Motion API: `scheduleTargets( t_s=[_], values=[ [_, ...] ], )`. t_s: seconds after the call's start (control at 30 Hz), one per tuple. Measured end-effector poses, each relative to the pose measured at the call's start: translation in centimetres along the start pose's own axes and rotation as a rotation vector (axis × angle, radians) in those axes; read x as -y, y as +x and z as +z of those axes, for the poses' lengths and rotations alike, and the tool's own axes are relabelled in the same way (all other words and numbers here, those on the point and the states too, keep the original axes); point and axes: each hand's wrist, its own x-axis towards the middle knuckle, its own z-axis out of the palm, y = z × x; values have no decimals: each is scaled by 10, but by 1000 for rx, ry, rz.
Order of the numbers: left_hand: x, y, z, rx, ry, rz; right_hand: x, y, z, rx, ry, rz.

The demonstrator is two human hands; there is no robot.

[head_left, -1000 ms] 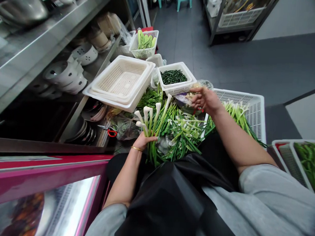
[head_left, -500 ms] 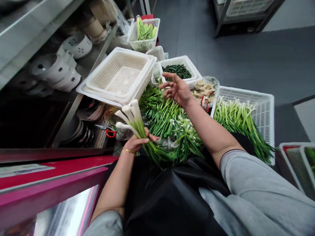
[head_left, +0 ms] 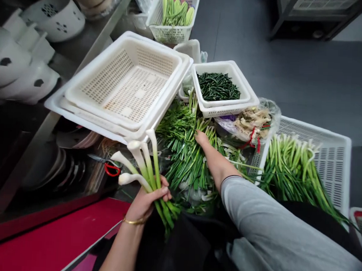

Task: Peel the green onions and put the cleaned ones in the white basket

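Note:
My left hand is closed around a small bunch of spring onions, the white bulbs pointing up and away and the green stalks hanging below the fist. My right hand reaches down into a heap of long greens, at the pale stem ends. Its fingers are hidden among the stems, so their grip cannot be made out. Beyond that hand is a white basket of dark green chillies. More spring onions lie in a crate to the right.
A stack of bare white baskets stands at left. Red-handled scissors lie by the shelf. A plastic bag of pale roots sits beside the chillies. A basket of green vegetables is at the back. White pots fill the shelf.
My right hand has gone from hovering open near the chillies down into the heap of greens. My left hand still holds the bunch. The view has shifted closer.

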Motion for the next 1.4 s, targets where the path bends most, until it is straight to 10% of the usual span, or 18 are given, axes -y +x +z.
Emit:
scheduleTargets(
  t_s=[0.2,0.43,0.77,0.87,1.0,1.23,1.4],
  values=[
    [-4,4,-7,-46,49,50,-5,5,11,62,-129,-7],
    [14,1,5,-14,163,138,-66,-146,4,-78,45,-155],
    [50,17,64,-223,477,401,-16,-305,-36,15,640,-684],
    [40,4,62,-152,428,386,-27,-326,-61,255,767,-762],
    [22,-22,69,-57,366,369,-35,-338,-86,138,877,-728],
    [21,-44,81,63,503,368,-22,-365,-102,113,214,-731],
    [24,-51,74,342,560,288,-31,-388,-115,486,260,-718]
  ],
)
